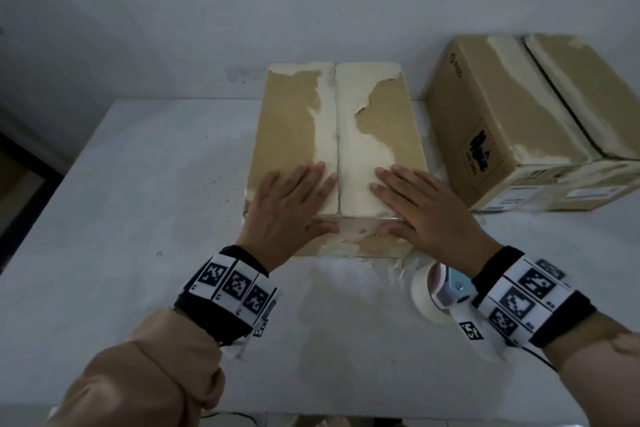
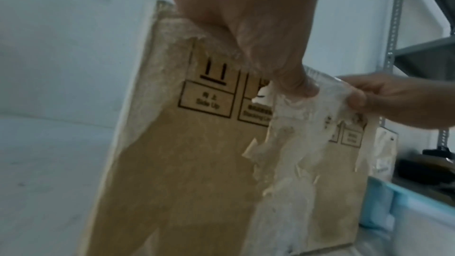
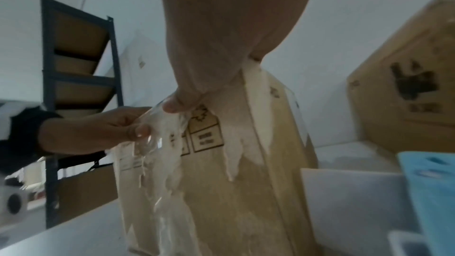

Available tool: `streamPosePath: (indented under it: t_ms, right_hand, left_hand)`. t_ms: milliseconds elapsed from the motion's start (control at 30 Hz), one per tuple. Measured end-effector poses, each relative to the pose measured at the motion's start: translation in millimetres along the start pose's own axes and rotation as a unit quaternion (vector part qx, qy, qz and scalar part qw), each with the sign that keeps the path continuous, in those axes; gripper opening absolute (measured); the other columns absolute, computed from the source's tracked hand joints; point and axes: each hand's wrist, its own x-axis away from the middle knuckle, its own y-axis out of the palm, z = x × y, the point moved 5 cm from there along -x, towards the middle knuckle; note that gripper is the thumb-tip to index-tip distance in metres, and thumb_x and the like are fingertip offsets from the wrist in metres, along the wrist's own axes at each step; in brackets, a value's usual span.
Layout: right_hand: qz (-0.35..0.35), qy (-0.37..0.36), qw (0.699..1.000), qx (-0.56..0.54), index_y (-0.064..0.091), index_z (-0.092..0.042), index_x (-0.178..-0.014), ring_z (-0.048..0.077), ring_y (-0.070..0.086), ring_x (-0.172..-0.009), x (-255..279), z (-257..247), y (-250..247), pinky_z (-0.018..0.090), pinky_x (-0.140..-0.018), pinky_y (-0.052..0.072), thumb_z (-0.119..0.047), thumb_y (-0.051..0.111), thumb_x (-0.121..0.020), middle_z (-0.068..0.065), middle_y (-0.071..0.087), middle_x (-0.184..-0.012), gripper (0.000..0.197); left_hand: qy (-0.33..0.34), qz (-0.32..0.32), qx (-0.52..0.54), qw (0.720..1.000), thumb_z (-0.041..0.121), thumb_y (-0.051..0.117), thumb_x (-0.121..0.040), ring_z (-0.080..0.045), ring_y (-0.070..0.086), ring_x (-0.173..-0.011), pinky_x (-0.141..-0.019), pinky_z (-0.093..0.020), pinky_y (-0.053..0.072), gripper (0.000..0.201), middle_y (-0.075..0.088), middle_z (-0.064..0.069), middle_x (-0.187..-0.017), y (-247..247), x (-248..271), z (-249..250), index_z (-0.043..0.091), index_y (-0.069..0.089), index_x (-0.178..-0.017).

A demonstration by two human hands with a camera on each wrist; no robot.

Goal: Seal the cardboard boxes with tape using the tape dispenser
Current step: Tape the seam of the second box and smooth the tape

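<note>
Tape dispenser (image 1: 437, 291) on table (image 1: 104, 218), nearest viewer, just under right wrist, in front of near box's right corner. Near box (image 1: 294, 121) centre of table; clear tape strip (image 1: 356, 226) over its front top edge. Left hand (image 1: 287, 208) and right hand (image 1: 426, 211) flat on flaps, fingers straight either side of seam, thumbs pressing tape. Second box (image 1: 512, 121) right of near box, farther back.

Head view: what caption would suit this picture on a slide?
Both hands, left and right, press clear tape over a box's near edge; the dispenser lies beside it.
</note>
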Motion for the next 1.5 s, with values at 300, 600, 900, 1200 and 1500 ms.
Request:
streamPosePath:
  t_ms: [300,600,900,1200,1500]
  right_hand:
    - [0.058,0.011,0.997,-0.047,0.031,-0.012,-0.139,0.014,0.010,-0.141,20,5,-7,0.032,-0.115,0.003,-0.042,0.018,-0.100,0.006,0.032,-0.148,0.050]
    - [0.140,-0.045,0.989,-0.015,0.053,-0.002,-0.124,0.021,0.043,-0.126,44,10,-10,0.032,-0.105,0.036,-0.015,0.054,-0.089,0.013,0.052,-0.132,0.037]
    - [0.071,-0.057,0.988,-0.129,0.043,-0.001,-0.131,0.007,0.021,-0.139,46,23,-12,0.018,-0.113,0.018,-0.023,0.029,-0.100,0.008,0.041,-0.140,0.040]
    - [0.027,-0.061,0.992,-0.111,0.067,-0.016,-0.105,0.013,0.066,-0.092,24,45,-37,0.020,-0.082,0.051,-0.027,0.046,-0.089,-0.006,0.065,-0.103,0.028]
    - [0.011,-0.205,0.978,-0.037,0.067,-0.005,-0.106,0.026,0.067,-0.062,18,42,-41,0.030,-0.041,0.053,0.008,0.046,-0.074,0.018,0.068,-0.093,0.040]
  left_hand:
    - [0.048,0.004,-0.023,0.999,0.051,0.009,-0.097,-0.021,0.048,-0.127,-0.094,-0.062,0.038,0.053,0.052,0.000,-0.138,-7,-11,34,0.023,0.036,-0.134]
    - [0.098,-0.030,-0.011,0.995,0.045,0.014,-0.098,-0.019,0.059,-0.116,-0.088,-0.053,0.048,0.047,0.060,0.004,-0.128,2,-17,28,0.021,0.042,-0.127]
    - [0.099,-0.059,-0.003,0.993,0.047,0.013,-0.098,-0.019,0.059,-0.116,-0.090,-0.057,0.044,0.046,0.061,0.007,-0.126,2,-18,27,0.026,0.041,-0.128]
    - [0.112,-0.075,0.013,0.991,0.046,0.011,-0.098,-0.025,0.059,-0.115,-0.090,-0.051,0.047,0.047,0.061,0.005,-0.126,0,-20,30,0.025,0.040,-0.129]
    - [0.110,-0.096,0.019,0.989,0.048,0.010,-0.097,-0.028,0.056,-0.118,-0.091,-0.054,0.045,0.050,0.059,0.003,-0.129,1,-19,24,0.025,0.040,-0.130]
